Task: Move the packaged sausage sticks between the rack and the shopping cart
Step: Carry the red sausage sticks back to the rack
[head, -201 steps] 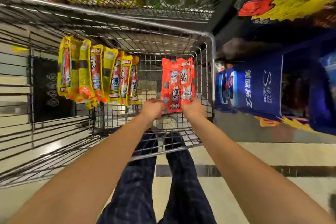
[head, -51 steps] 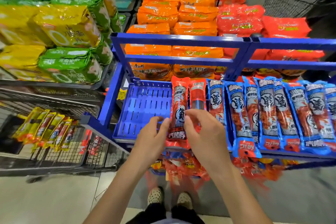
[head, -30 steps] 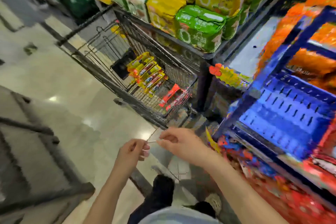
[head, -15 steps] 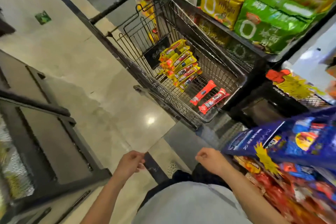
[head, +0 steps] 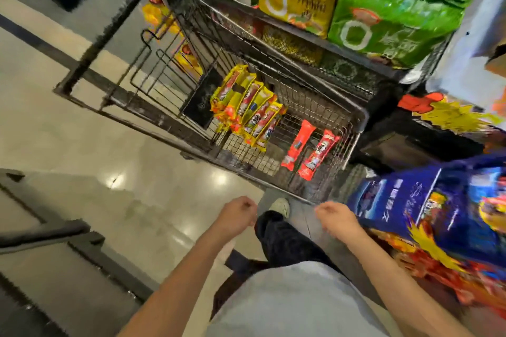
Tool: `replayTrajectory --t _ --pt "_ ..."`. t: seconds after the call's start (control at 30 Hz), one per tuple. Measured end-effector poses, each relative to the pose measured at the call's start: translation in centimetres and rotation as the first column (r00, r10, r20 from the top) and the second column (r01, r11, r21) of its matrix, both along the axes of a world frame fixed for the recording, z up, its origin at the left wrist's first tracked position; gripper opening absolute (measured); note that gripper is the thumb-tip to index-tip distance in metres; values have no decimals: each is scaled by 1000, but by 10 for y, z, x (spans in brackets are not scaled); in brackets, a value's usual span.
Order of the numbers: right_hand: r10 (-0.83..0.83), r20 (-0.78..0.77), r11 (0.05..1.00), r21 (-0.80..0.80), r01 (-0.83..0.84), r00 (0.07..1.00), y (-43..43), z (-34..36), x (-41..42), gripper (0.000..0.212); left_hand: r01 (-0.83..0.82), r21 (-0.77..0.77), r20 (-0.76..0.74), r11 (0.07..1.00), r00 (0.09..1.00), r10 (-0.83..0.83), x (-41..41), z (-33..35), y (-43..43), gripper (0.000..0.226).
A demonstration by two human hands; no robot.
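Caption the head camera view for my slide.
Empty left hand and right hand near shopping cart holding yellow packs and two red packs.

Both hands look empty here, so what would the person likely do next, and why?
Probably reach forward into the shopping cart for the two red sausage packs: the left hand and right hand hold nothing, and those packs lie nearest them.
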State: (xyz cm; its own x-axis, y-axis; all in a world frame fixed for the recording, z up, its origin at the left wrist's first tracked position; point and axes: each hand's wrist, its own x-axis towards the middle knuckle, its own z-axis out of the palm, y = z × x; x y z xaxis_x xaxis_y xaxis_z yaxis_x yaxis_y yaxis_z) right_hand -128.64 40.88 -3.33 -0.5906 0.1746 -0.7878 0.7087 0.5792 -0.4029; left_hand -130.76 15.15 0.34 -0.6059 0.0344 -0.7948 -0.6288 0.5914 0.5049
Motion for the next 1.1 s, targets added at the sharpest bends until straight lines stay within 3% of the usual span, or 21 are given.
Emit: replayTrajectory --t 0.23,0.3,0.47,0.53,0.67,0.8,0.93,1.0,1.03,1.1 --pt "240 15 971 -25 -239 971 -42 1 -69 24 32 -26 -19 999 999 -32 -90 -7 -15 17" --pt "176 -8 984 -12 -176 984 -45 -4 -78 22 92 -29 5 995 996 -92 -114 -12 -9 19" --pt "-178 -55 983 29 180 982 -36 -42 -103 15 324 -41 6 945 946 -324 -176 -55 31 18" --pt "-197 -30 979 47 199 980 -31 -62 -112 16 412 -56 3 910 911 -412 -197 -81 52 18" --pt "-51 18 988 145 48 999 -23 -120 -126 43 508 -118 6 853 859 -511 -229 -152 90 13" --pt "-196 89 970 163 180 977 -19 -180 -146 32 476 -195 101 858 879 -465 -239 -231 116 31" --pt "-373 76 909 228 348 925 -12 -240 -155 30 481 -243 81 842 876 -476 -238 -296 135 65" --pt "-390 41 897 241 370 920 -16 -262 -157 1 528 -307 49 792 840 -541 -236 -328 137 87" --pt "-434 14 879 228 420 901 -19 -273 -160 11 538 -331 30 776 827 -561 -236 -336 137 91" --pt "-530 -27 827 205 523 848 -26 -292 -166 17 568 -315 15 760 804 -595 -238 -347 138 69"
